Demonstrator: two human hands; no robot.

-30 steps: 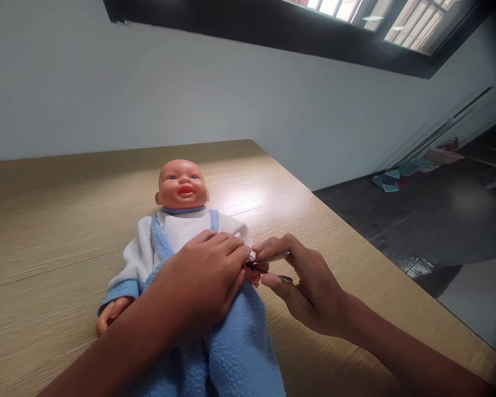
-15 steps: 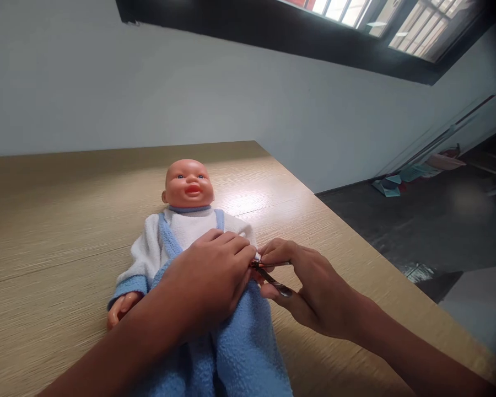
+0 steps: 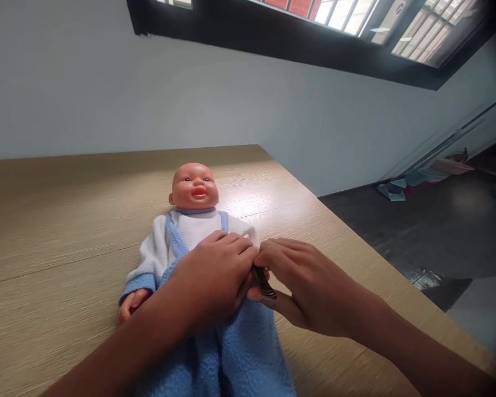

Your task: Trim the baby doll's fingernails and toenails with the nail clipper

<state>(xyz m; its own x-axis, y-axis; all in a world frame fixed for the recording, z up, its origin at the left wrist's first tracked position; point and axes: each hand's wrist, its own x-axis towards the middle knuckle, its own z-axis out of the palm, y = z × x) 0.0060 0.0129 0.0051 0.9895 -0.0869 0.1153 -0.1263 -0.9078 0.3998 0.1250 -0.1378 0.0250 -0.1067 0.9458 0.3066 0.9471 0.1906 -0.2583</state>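
A baby doll (image 3: 194,190) in a white top and blue fleece overalls (image 3: 240,353) lies on its back on the wooden table (image 3: 49,231). My left hand (image 3: 213,275) rests over the doll's middle, fingers curled round the doll's hidden hand. My right hand (image 3: 301,286) meets it from the right, pinching a small metal nail clipper (image 3: 265,285) held at the doll's covered hand. The doll's other hand (image 3: 131,303) lies bare on the table at the left.
The table's right edge (image 3: 355,242) runs diagonally, with dark floor (image 3: 430,220) beyond. A pale wall stands behind the table, with a dark-framed window (image 3: 355,27) high up. Some coloured items (image 3: 400,184) lie on the floor by the far wall.
My right hand has closed in toward my left hand, and the clipper has turned from lying sideways to pointing steeply down between them. The view has shifted slightly.
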